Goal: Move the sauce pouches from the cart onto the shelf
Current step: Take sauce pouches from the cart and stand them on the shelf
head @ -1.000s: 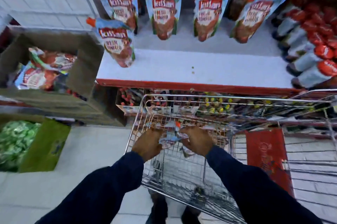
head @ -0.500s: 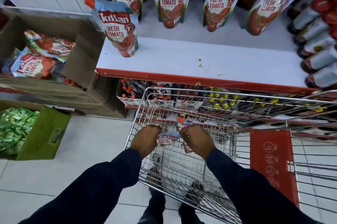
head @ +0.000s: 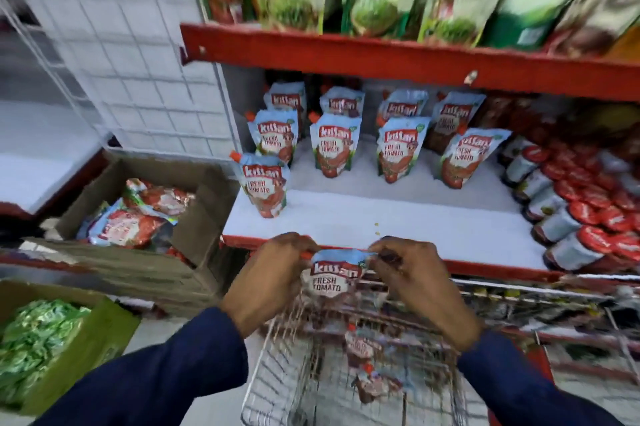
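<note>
I hold one light-blue tomato sauce pouch (head: 330,278) upright by its top corners, just in front of the red shelf edge. My left hand (head: 272,275) pinches its left corner and my right hand (head: 414,278) pinches its right corner. Below them is the wire cart (head: 277,373), with more pouches (head: 363,353) blurred inside it. On the white shelf (head: 398,217) several matching pouches stand in rows, the nearest one (head: 265,185) at the front left.
Red-capped sauce bottles (head: 571,211) lie stacked at the shelf's right end. A cardboard box (head: 187,252) of pouches sits left of the shelf, with a green box (head: 86,332) of green packets below it. An upper red shelf (head: 381,58) carries green pouches.
Both hands have risen out of the cart with the pouch, up to the shelf's front edge. The view has tilted upward, bringing the upper shelf into sight.
</note>
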